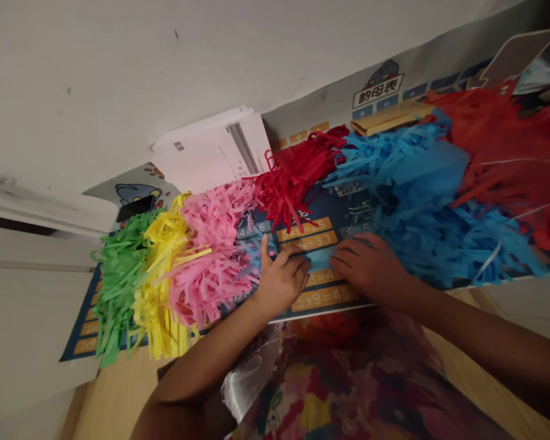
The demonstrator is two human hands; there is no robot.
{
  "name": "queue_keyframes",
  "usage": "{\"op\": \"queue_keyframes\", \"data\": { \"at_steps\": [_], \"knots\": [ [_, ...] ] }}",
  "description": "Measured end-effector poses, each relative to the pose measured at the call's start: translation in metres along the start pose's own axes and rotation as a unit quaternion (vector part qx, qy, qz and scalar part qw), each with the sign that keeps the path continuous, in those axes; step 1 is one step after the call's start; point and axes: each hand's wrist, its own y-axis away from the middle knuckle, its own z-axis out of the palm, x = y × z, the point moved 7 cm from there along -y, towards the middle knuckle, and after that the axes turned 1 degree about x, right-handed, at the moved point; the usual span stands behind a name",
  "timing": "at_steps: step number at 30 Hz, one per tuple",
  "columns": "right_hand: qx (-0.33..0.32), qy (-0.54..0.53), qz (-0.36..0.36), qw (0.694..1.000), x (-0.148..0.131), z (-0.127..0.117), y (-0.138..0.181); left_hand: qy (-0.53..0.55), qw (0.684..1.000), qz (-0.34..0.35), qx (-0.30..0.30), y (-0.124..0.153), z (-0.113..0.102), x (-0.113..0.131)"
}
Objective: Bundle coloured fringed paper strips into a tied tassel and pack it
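Observation:
A blue fringed tissue-paper tassel lies low over the table between my hands; its flat middle stretch shows in the gap. My left hand has its fingers curled on the left part of it, one finger sticking up, with loose blue strips beyond. On the right part, my right hand is closed with bent fingers, slightly blurred. Close to my right hand is a heap of blue fringed tissue. Pink fringed tassels lie just left of my left hand. What sits under the fingertips is hidden.
Yellow tassels and green tassels lie at the left. Dark red tassels lie behind my hands, before a white box against the wall. Red fringe fills the right. A printed chart mat covers the table.

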Motion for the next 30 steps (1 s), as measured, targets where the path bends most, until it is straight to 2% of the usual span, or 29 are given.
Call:
{"op": "queue_keyframes", "data": {
  "at_steps": [5, 10, 15, 20, 25, 28, 30],
  "knots": [
    [0.002, -0.089, 0.036, 0.995, 0.022, 0.021, 0.018, -0.003, 1.0, -0.014, -0.003, 0.013, 0.0, -0.001],
    [-0.038, -0.18, 0.13, 0.974, 0.047, 0.034, 0.022, 0.128, 0.984, -0.126, -0.001, 0.016, 0.0, -0.023],
    [-0.092, -0.19, 0.191, 0.959, 0.056, 0.046, 0.019, 0.142, 0.965, -0.217, -0.031, 0.012, 0.008, -0.036],
    [-0.101, -0.15, 0.217, 0.959, 0.058, 0.049, 0.016, 0.128, 0.966, -0.222, -0.043, 0.006, 0.01, -0.036],
    [-0.099, -0.126, 0.209, 0.965, 0.057, 0.051, 0.013, 0.112, 0.97, -0.211, -0.037, 0.004, 0.013, -0.037],
    [-0.077, -0.105, 0.222, 0.966, 0.058, 0.046, 0.013, 0.081, 0.975, -0.206, -0.009, 0.005, 0.013, -0.038],
    [-0.048, -0.083, 0.208, 0.973, 0.053, 0.036, 0.01, 0.052, 0.982, -0.179, 0.022, 0.006, 0.008, -0.034]
  ]
}}
